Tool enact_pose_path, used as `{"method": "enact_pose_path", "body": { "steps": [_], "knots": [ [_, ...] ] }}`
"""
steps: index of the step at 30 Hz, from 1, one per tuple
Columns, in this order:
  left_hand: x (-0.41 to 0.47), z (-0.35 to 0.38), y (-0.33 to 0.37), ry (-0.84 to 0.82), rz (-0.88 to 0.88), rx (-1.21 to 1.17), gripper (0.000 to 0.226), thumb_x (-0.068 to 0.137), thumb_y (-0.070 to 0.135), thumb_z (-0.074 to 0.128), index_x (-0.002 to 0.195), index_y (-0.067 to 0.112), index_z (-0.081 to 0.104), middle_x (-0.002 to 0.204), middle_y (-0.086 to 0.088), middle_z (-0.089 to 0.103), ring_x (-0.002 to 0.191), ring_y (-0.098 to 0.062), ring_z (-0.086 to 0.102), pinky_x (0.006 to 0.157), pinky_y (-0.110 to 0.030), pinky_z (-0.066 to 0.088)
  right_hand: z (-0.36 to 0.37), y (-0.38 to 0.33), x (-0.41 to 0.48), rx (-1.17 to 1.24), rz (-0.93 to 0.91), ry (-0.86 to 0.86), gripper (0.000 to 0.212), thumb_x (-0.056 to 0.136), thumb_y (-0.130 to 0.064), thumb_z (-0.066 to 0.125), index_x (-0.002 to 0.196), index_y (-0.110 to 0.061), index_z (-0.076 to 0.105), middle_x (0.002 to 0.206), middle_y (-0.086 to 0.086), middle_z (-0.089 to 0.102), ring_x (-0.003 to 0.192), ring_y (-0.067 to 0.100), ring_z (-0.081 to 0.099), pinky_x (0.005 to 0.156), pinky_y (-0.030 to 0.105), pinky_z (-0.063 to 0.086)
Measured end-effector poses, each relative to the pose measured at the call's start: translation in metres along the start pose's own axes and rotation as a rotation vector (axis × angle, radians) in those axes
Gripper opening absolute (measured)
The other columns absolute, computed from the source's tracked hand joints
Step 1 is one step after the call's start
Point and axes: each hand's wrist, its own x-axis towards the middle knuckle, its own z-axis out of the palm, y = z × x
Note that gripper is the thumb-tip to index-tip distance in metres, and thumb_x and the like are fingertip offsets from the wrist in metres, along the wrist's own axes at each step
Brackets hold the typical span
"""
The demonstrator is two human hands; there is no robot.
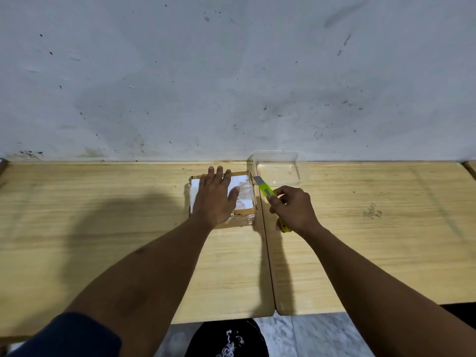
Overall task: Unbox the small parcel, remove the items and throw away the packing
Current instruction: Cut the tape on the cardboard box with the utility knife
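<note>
A small brown cardboard parcel (244,202) with a white label and clear tape lies on the wooden table, near the wall. My left hand (213,197) rests flat on its top, fingers spread, covering most of the label. My right hand (293,210) grips a lime-green utility knife (268,191) just right of the parcel. Its bared blade points up and left, with the tip close to the parcel's far right corner.
A clear plastic container (301,171) stands against the wall just behind and right of the parcel. Two wooden tabletops (103,228) meet at a seam running under the parcel's right edge. A grey stained wall closes the back. Tiled floor shows below the front edge.
</note>
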Motion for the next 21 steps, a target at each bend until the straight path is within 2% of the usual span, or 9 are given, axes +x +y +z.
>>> {"method": "enact_pose_path", "body": {
  "steps": [5, 9, 11, 13, 15, 17, 21],
  "knots": [
    [-0.002, -0.001, 0.001, 0.0, 0.007, 0.003, 0.062, 0.103, 0.048, 0.024, 0.155, 0.016, 0.018, 0.164, -0.008, 0.01, 0.152, -0.027, -0.001, 0.121, -0.041, 0.001, 0.005, -0.002, -0.007, -0.076, 0.004, -0.009, 0.018, 0.095, -0.023, 0.062, 0.093, -0.006, 0.065, 0.075, 0.018, 0.07, 0.036, 0.03, 0.062, 0.038, 0.032, 0.05],
    [-0.003, -0.002, 0.002, 0.002, 0.004, 0.016, 0.061, 0.103, 0.048, 0.023, 0.155, 0.017, 0.018, 0.164, -0.007, 0.01, 0.152, -0.028, -0.001, 0.121, -0.041, 0.001, 0.01, -0.005, -0.007, -0.161, 0.011, 0.008, 0.019, 0.094, -0.026, 0.061, 0.095, -0.007, 0.064, 0.077, 0.017, 0.068, 0.037, 0.029, 0.063, 0.035, 0.028, 0.047],
    [-0.003, -0.001, 0.002, 0.002, 0.001, 0.02, 0.061, 0.103, 0.048, 0.023, 0.155, 0.017, 0.018, 0.164, -0.008, 0.01, 0.152, -0.028, -0.002, 0.121, -0.041, 0.001, 0.014, -0.01, -0.006, -0.283, -0.02, 0.043, 0.02, 0.093, -0.029, 0.06, 0.096, -0.009, 0.064, 0.081, 0.015, 0.066, 0.047, 0.033, 0.066, 0.043, 0.033, 0.054],
    [-0.004, -0.001, 0.003, 0.003, 0.001, 0.024, 0.061, 0.103, 0.048, 0.023, 0.155, 0.016, 0.018, 0.164, -0.008, 0.01, 0.152, -0.028, -0.002, 0.121, -0.042, 0.002, 0.021, -0.019, -0.006, -0.469, -0.054, 0.084, 0.021, 0.091, -0.028, 0.057, 0.101, -0.011, 0.066, 0.091, 0.016, 0.064, 0.071, 0.037, 0.067, 0.063, 0.04, 0.058],
    [-0.006, 0.0, 0.003, 0.0, 0.002, 0.025, 0.061, 0.103, 0.048, 0.023, 0.155, 0.016, 0.018, 0.164, -0.009, 0.01, 0.152, -0.029, -0.002, 0.122, -0.042, 0.003, 0.027, -0.03, -0.005, -0.597, -0.058, 0.083, 0.022, 0.09, -0.023, 0.057, 0.104, -0.01, 0.066, 0.098, 0.016, 0.062, 0.088, 0.036, 0.063, 0.069, 0.034, 0.05],
    [-0.008, 0.001, 0.002, -0.006, 0.004, 0.026, 0.061, 0.103, 0.047, 0.022, 0.155, 0.017, 0.017, 0.164, -0.009, 0.007, 0.152, -0.028, -0.003, 0.121, -0.042, 0.002, 0.034, -0.038, -0.001, -0.647, -0.044, 0.067, 0.019, 0.088, -0.019, 0.059, 0.101, -0.007, 0.065, 0.097, 0.015, 0.06, 0.09, 0.034, 0.062, 0.066, 0.03, 0.04],
    [-0.009, 0.002, 0.0, -0.004, -0.022, 0.044, 0.061, 0.103, 0.047, 0.021, 0.156, 0.016, 0.014, 0.164, -0.01, 0.006, 0.151, -0.029, -0.003, 0.121, -0.041, 0.001, 0.041, -0.041, 0.009, -0.643, -0.044, 0.032, 0.017, 0.087, -0.014, 0.06, 0.102, -0.007, 0.064, 0.098, 0.014, 0.062, 0.089, 0.033, 0.063, 0.064, 0.03, 0.039]
  ]
}}
